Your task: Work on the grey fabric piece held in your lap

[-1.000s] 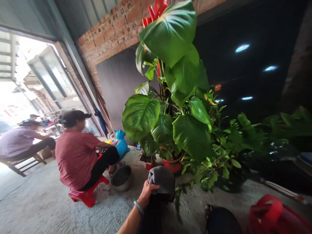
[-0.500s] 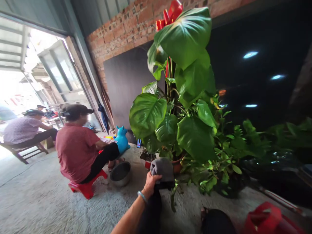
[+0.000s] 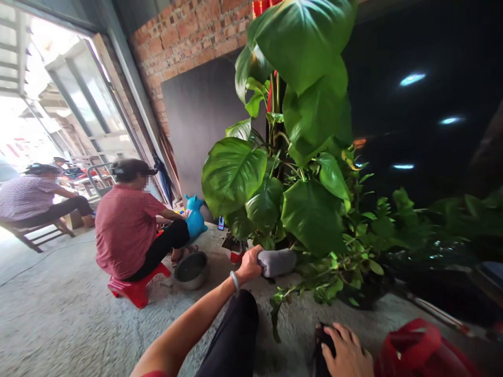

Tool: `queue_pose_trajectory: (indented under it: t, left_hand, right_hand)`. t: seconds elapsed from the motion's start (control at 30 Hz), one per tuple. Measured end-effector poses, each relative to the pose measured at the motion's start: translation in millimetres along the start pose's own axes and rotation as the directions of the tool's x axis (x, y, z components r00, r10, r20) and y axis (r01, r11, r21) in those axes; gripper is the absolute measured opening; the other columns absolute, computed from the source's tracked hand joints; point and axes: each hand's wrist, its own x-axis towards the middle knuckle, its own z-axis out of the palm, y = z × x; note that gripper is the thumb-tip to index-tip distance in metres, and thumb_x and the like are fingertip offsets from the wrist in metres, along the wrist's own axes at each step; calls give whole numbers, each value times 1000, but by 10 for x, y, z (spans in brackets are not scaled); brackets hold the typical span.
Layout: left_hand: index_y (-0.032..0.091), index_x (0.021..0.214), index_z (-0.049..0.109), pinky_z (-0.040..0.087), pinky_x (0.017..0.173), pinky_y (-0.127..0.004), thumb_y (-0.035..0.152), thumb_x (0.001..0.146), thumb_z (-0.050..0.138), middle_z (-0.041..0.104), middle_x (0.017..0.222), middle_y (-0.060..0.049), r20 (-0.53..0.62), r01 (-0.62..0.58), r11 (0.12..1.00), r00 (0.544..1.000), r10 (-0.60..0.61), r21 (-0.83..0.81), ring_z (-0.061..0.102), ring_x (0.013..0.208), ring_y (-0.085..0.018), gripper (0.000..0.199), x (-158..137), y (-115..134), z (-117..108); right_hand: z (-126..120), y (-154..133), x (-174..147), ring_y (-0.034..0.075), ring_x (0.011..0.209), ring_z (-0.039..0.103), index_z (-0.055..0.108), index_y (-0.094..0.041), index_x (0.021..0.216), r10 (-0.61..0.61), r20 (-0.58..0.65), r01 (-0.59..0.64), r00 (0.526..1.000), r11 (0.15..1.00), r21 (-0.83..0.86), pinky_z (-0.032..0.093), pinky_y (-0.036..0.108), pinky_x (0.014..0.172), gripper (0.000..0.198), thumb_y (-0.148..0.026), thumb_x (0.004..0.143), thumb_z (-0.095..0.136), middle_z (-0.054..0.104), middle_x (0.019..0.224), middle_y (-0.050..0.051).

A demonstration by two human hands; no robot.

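My left hand (image 3: 250,264) grips a rolled grey cloth (image 3: 278,262) and holds it out toward the base of a big-leafed potted plant (image 3: 302,157). The cloth is just in front of the low leaves and hides the red pot behind it. A bracelet sits on my left wrist. My right hand (image 3: 346,353) rests low on my dark-clad knee, fingers spread, holding nothing. My left knee (image 3: 236,335) shows between my arms.
A red bag (image 3: 424,348) lies at the lower right. A metal bowl (image 3: 191,270) stands on the concrete floor beside a person in a red shirt (image 3: 126,225) on a red stool (image 3: 133,289). Another person (image 3: 29,196) sits farther left. A blue toy animal (image 3: 194,220) stands by the wall.
My left hand has reached forward with the cloth, from above my knee to the plant's base. My right hand has come into view on my right knee.
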Motion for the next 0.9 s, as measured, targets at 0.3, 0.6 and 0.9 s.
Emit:
queue_pose_trajectory:
  t: [0.3,0.6,0.9]
  left_hand:
    - [22,87,54,43,70,-30,16,67,70,62,80,-1,-194,99,979,979,-64,179,60,76,-20,26,365,73,178]
    - [22,96,63,49,76,-28,15,64,73,70,88,0,-48,-62,983,996,71,173,66,84,-19,34,324,315,455]
    - [21,109,68,51,91,-32,2,59,63,75,108,-6,275,-48,945,960,-46,323,68,105,-25,54,199,-62,765]
  right_hand:
    - [-117,-154,119,36,124,62,75,-28,122,70,95,-64,993,995,-72,60,55,78,40,-20,99,43,70,129,12]
    - [-103,-45,102,33,115,66,78,-29,104,99,38,-100,994,995,15,61,49,73,34,-22,100,44,74,113,10]
    - [-138,-48,82,34,114,66,78,-26,107,109,15,-110,994,994,13,61,50,74,35,-22,99,43,74,114,12]
